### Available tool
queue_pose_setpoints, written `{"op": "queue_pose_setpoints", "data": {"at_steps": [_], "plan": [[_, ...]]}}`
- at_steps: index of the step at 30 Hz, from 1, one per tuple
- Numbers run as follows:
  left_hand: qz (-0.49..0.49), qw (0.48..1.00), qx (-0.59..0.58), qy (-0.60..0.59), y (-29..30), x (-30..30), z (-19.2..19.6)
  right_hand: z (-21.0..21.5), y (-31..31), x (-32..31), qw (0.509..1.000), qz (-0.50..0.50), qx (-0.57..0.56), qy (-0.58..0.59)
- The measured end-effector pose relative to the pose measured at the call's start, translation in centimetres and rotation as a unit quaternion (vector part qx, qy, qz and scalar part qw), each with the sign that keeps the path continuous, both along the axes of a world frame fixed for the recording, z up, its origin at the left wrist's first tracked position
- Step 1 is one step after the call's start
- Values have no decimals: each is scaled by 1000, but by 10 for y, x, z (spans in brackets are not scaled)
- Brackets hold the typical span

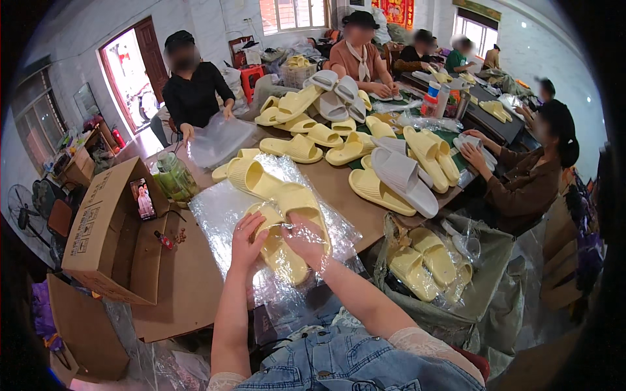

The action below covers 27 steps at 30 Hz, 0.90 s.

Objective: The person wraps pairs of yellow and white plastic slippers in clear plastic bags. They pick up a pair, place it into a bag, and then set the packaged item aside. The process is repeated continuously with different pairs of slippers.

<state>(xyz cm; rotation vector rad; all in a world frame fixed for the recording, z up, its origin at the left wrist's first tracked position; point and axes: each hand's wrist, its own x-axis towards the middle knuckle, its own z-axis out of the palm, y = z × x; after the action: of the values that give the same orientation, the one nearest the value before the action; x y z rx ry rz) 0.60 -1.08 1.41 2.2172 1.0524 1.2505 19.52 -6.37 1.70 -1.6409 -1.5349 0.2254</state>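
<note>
A pair of pale yellow slide slippers (pixel 291 228) lies in a clear plastic bag (pixel 218 208) on the brown table (pixel 339 186) in front of me. My left hand (pixel 246 242) grips the near end of the bagged slippers from the left. My right hand (pixel 308 242) presses on the plastic over the same pair from the right. Another yellow slipper (pixel 251 174) lies just beyond them on the plastic.
Several loose yellow and white slippers (pixel 375 166) cover the table's far half. An open cardboard box (pixel 107 231) with a phone (pixel 142 199) leaning in it stands at left. A sack of bagged slippers (pixel 424 260) sits at right. Other people work around the table.
</note>
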Motion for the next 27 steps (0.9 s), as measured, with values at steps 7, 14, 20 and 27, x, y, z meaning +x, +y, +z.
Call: {"op": "queue_pose_setpoints", "data": {"at_steps": [7,14,20,27], "plan": [[3,1000,-12,4,1,-2,3,-14,8,1,1000,-12,-18,-16],[-3,1000,-7,-11,7,-4,-9,-17,12,3,999,8,3,-33],[-2,1000,-11,-5,3,0,0,1,4,2,1000,0,-23,-20],[-1,1000,-13,2,2,0,3,-8,11,1,1000,-6,-22,-21]]}}
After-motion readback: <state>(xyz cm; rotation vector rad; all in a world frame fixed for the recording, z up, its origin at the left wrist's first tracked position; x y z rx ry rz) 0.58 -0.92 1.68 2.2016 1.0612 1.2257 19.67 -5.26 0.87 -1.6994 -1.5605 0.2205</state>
